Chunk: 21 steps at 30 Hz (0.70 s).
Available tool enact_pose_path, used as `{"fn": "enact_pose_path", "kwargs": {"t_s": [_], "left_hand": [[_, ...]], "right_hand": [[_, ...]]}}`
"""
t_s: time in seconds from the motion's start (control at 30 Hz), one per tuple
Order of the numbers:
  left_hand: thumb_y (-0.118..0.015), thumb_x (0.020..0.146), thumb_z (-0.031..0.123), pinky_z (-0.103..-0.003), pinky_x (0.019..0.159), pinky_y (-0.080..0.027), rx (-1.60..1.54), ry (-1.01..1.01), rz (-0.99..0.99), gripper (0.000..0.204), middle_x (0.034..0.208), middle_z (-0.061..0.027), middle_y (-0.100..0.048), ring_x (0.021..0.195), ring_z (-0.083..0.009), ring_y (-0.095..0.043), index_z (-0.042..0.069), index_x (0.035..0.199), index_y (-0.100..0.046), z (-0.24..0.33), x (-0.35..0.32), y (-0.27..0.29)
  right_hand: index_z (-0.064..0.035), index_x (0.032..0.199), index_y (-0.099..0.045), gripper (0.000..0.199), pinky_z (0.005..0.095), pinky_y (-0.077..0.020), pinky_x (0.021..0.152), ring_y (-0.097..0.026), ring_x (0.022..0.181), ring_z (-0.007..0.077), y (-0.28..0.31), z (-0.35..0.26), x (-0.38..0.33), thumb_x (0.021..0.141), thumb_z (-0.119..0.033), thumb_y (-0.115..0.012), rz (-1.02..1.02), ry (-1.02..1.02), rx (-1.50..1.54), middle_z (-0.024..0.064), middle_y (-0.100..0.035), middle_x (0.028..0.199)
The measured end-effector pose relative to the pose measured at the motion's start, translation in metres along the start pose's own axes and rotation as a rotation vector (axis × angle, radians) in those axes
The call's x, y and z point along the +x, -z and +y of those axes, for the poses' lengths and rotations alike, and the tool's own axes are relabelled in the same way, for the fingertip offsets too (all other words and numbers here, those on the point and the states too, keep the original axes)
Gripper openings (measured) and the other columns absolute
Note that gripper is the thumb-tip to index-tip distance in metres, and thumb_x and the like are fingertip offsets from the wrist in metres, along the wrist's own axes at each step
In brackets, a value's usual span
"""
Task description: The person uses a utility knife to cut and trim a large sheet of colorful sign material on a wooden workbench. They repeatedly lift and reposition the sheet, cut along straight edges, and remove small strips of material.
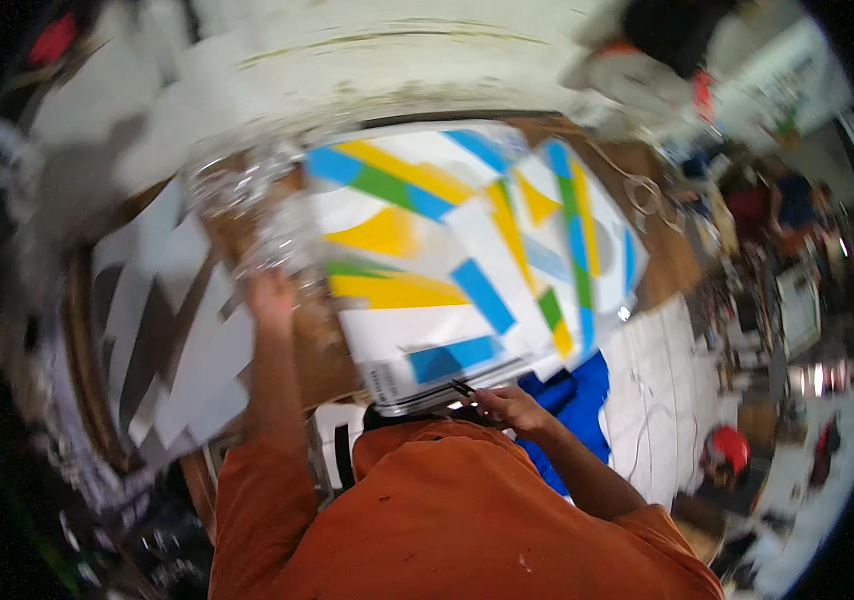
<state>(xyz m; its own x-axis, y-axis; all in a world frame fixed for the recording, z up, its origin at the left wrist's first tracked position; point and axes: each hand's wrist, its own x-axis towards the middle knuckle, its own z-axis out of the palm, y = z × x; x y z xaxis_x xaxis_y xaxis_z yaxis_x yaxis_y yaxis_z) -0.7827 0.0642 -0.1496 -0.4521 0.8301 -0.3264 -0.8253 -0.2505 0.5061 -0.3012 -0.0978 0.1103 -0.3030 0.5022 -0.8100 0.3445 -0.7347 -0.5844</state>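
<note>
My left hand [272, 293] reaches forward at the lower end of a strip of crumpled clear plastic film [282, 225]. Motion blur smears its fingers, so whether they grip the film is unclear. Close to my body, my right hand [509, 408] is closed around a small dark tool with a slim, two-pronged tip [462, 388]; its exact kind does not show. That tip lies over the near edge of a large white sheet [387, 345] printed with yellow, blue and green stripes. A second striped sheet or part [592, 200] fans out at the right.
Beneath the sheets is a brown wooden table [672, 255]. Grey-and-white cut pieces [182, 330] lie to the left beside a curved wooden edge [82, 350]. Blue cloth [577, 420] hangs below the right side. A pale cable [652, 195] loops at the table's far right. A red helmet-like object [729, 450] stands farther right.
</note>
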Motion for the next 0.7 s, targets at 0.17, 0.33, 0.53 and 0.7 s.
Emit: {"fn": "enact_pose_path", "kwargs": {"t_s": [0.17,0.33,0.53,0.7], "left_hand": [[-0.05,0.094,0.029,-0.042,0.09,-0.05,1.388,-0.369,0.153,0.039,0.113,-0.0206,-0.064,0.103,-0.0344,-0.062,-0.001,0.117,-0.058,0.017,-0.04,-0.039],[-0.053,0.086,0.016,-0.049,0.072,-0.052,2.17,-0.638,0.071,0.027,0.086,-0.0272,-0.067,0.081,-0.0421,-0.065,-0.005,0.093,-0.068,0.037,-0.068,-0.097],[-0.059,0.083,0.014,-0.043,0.07,-0.052,2.089,-0.595,-0.005,0.024,0.083,-0.0242,-0.067,0.077,-0.0387,-0.065,-0.004,0.095,-0.07,0.016,-0.14,-0.155],[-0.062,0.086,0.012,-0.038,0.07,-0.052,1.966,-0.596,-0.091,0.021,0.085,-0.0191,-0.069,0.076,-0.0321,-0.067,-0.005,0.096,-0.069,-0.096,-0.229,-0.227]], "right_hand": [[0.0016,0.121,-0.057,0.061,0.021,-0.0232,0.046,-0.033,0.056,0.0039,0.033,0.036,-0.017,0.097,-0.053,-0.049,0.133,0.069,0.53,-0.0064,-0.04,0.074],[-0.0103,0.081,-0.048,0.036,0.0222,-0.0271,0.042,-0.033,0.047,0.0063,0.099,0.053,-0.013,0.091,-0.039,-0.067,0.608,0.2,0.494,-0.0039,-0.041,0.062],[-0.0062,0.08,-0.051,0.035,0.0307,-0.0468,0.057,-0.055,0.062,0.0139,0.269,0.065,0.005,0.078,-0.025,-0.081,1.184,0.348,0.199,0.0038,-0.059,0.069],[0.0015,0.097,-0.059,0.035,0.0398,-0.0506,0.077,-0.067,0.088,0.0322,0.469,0.035,0.054,0.078,-0.022,-0.076,1.364,0.409,-0.174,0.0173,-0.069,0.095]]}}
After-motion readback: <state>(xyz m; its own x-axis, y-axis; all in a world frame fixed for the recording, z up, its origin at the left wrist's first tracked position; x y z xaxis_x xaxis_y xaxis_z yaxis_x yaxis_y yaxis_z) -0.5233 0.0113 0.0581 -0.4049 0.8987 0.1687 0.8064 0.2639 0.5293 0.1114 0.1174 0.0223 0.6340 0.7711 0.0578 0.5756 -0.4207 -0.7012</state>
